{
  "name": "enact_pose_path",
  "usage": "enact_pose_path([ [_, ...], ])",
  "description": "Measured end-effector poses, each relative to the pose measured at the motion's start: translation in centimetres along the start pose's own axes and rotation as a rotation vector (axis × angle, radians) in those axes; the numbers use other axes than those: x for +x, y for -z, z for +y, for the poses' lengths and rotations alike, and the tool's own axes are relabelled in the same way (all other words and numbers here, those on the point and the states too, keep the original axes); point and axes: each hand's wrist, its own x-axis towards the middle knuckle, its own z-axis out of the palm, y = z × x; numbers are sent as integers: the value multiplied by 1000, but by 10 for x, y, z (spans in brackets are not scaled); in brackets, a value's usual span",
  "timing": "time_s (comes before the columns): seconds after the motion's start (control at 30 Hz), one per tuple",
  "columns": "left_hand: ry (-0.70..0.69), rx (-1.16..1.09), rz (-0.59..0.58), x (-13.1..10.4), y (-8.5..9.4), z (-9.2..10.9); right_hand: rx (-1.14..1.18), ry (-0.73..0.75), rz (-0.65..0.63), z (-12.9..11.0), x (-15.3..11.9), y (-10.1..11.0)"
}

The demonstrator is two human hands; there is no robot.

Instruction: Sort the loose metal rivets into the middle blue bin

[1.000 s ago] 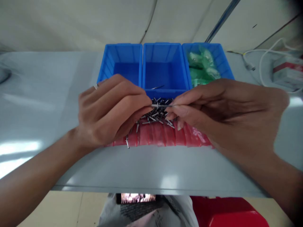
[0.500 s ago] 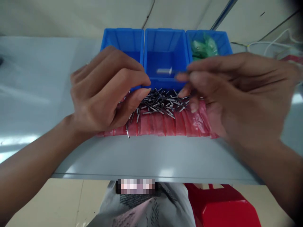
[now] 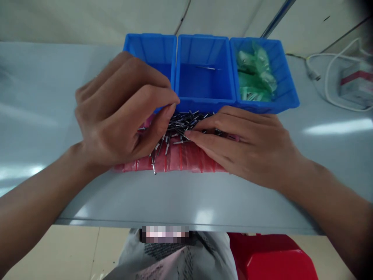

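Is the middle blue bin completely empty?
No, a thin metal pin is inside the middle blue bin, near its back wall.

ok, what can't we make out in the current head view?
- Head view: whether the left hand pinches anything; its own fingers cover the spot.
- Head view: whether the right hand grips any rivets; fingers and clutter hide it.
- Head view: near part of the left blue bin, behind the left hand.
- Head view: print on the box, blurred.
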Motion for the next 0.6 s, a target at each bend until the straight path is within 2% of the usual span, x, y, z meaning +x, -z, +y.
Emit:
enact_pose_path([
  [0.27,-36,6,8,0,0,-3,52,-15,6,-2,-1,-2],
  [0.37,-55,-1,14,1,-1,-1,91,-148,57,-6,-1,3],
  [0.43,-12,-16,9,0,-2,1,105,-238,93,-6,-1,10],
  [0.5,2,-34,12,0,-3,2,125,-264,112,-3,0,17],
  [0.6,-23,-13,27,-2,-5,0,317,-396,106,3,1,23],
])
